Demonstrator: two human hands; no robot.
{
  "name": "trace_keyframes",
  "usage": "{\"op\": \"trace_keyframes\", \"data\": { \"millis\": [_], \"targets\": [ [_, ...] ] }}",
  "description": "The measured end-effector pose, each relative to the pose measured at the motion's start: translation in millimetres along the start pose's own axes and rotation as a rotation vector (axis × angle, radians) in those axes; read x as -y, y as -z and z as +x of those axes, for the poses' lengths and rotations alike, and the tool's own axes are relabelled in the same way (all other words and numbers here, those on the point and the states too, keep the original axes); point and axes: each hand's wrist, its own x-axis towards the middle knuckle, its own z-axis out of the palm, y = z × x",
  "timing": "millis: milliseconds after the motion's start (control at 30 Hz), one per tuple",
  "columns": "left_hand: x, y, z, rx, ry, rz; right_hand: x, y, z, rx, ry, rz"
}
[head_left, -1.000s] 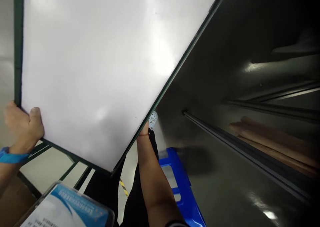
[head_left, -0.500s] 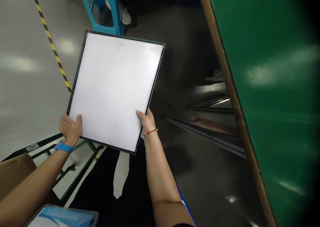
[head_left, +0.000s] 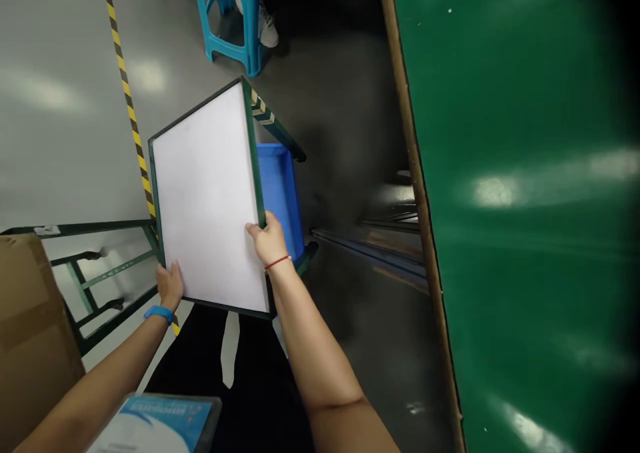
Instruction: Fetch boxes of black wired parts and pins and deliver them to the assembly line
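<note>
I hold a square white panel with a dark green frame in front of me, turned so its right side tips away. My left hand, above a blue wristband, grips the panel's lower left corner. My right hand, above a thin red string bracelet, clasps the right frame edge about halfway up. Both hands are closed around the frame.
A blue bin sits on a green cart behind the panel. A green table top with a wooden edge fills the right. A brown carton and green metal rack stand left. A blue stool and striped floor tape lie ahead.
The panel has swung from flat-facing to angled, its right side turned away. My right hand slid up the right edge; my left hand shifted under the lower left corner. The view moved slightly.
</note>
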Motion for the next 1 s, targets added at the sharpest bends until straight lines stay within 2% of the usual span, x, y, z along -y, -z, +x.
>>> {"op": "trace_keyframes", "data": {
  "millis": [167,233,300,400,500,600,700,767,833,900,1000],
  "targets": [
    [39,-11,1,0.202,0.116,-0.047,-8,-43,-26,0.023,-0.027,-0.312],
    [44,-14,6,0.272,0.137,-0.076,-12,-59,-33,0.033,-0.047,-0.417],
    [40,-15,9,0.324,0.099,-0.137,-18,-75,-39,0.037,-0.066,-0.503],
    [15,-6,6,0.386,-0.035,-0.275,-34,-98,-47,0.03,-0.088,-0.614],
    [-25,13,-5,0.52,-0.208,-0.475,-59,-117,-52,0.031,-0.105,-0.655],
    [-61,20,-16,0.642,-0.338,-0.523,-86,-132,-52,0.025,-0.113,-0.657],
    [-78,2,-15,0.608,-0.443,-0.485,-108,-143,-51,0.013,-0.126,-0.662],
    [-75,-20,-6,0.479,-0.433,-0.438,-123,-151,-51,0.016,-0.134,-0.668],
    [-61,-41,6,0.327,-0.35,-0.344,-138,-161,-53,0.025,-0.141,-0.673],
    [-40,-58,19,0.244,-0.283,-0.266,-155,-173,-55,0.035,-0.153,-0.671],
    [-5,-76,38,0.264,-0.247,-0.286,-185,-192,-58,0.059,-0.171,-0.657]
  ]
}}
